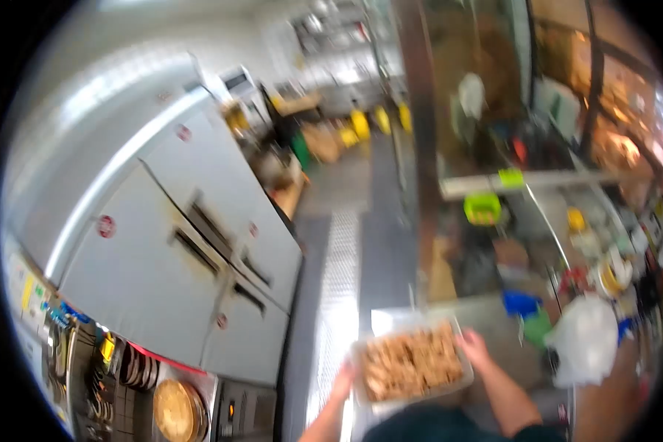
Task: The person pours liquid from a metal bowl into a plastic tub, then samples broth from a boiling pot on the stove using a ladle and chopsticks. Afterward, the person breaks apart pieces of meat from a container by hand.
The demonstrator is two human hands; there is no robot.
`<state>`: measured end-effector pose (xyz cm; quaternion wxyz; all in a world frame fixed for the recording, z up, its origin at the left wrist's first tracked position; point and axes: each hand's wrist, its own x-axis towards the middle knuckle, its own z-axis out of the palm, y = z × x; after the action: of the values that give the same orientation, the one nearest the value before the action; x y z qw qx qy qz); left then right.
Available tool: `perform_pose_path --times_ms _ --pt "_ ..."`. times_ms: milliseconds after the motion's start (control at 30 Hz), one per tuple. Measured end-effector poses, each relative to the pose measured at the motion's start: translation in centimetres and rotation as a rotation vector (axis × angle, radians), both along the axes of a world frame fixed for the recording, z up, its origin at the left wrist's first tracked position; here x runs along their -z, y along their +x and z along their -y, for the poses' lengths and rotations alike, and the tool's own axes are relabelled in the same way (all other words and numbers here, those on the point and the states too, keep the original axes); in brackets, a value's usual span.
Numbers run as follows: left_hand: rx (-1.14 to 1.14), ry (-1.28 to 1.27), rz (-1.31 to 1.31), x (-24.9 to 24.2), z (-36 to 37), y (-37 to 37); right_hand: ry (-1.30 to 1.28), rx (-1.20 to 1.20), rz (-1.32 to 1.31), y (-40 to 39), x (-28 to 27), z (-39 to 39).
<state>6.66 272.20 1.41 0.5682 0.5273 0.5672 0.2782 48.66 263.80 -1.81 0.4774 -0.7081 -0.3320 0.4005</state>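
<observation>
A clear rectangular tub (pixel 465 377) is held level in front of my body, between both hands. Brown chunky food pieces (pixel 412 359) fill it, their exact kind too blurred to tell. My left hand (pixel 344 379) grips the tub's left side. On its right side, near the far corner, my right hand (pixel 474 348) has hold of the wall. The fingers are partly hidden and blurred on both hands.
A large steel fridge (pixel 155 243) with several doors stands on the left. Below it is a round wooden board (pixel 175 412). A cluttered counter with a white plastic bag (pixel 586 339) runs along the right. Ahead, a floor grate (pixel 339 280) lines the aisle.
</observation>
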Motion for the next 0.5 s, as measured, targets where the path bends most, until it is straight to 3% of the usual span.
perform_pose_path --times_ms 67,100,133,167,200,233,333,367,467,500 --pt "0.004 -0.127 0.368 8.3 -0.1 -2.4 -0.164 -0.013 -0.2 0.0 -4.4 0.4" --pt "-0.031 -0.354 0.502 9.0 0.2 -2.4 -0.209 0.012 -0.282 -0.4 -4.9 0.6" --pt "-0.062 -0.565 0.656 5.1 0.8 -1.1 -0.183 -0.088 -0.398 0.3 -3.7 0.5" --pt "-0.095 -0.588 0.744 4.9 0.9 -0.7 -0.167 -0.077 -0.458 0.5 -2.6 0.7" --pt "-0.085 -0.547 0.737 -0.2 1.5 1.5 -0.205 -0.039 -0.45 0.0 -2.8 0.8" --pt "-0.081 -0.538 0.763 -0.7 1.5 1.8 -0.229 -0.015 -0.44 -0.6 -3.5 0.9" --pt "-0.172 -0.545 0.781 2.5 1.1 0.6 -0.187 -0.016 -0.495 -1.4 -4.6 0.2" --pt "-0.172 -0.572 0.774 3.1 1.1 0.2 -0.153 -0.055 -0.401 -1.6 -5.0 0.1" --pt "-0.189 -0.631 0.742 4.8 0.8 -0.6 -0.143 -0.014 -0.784 -1.0 -1.8 0.4" --pt "-0.197 -0.634 0.726 5.2 0.7 -0.7 -0.159 0.019 -0.785 -1.2 -2.1 0.4"
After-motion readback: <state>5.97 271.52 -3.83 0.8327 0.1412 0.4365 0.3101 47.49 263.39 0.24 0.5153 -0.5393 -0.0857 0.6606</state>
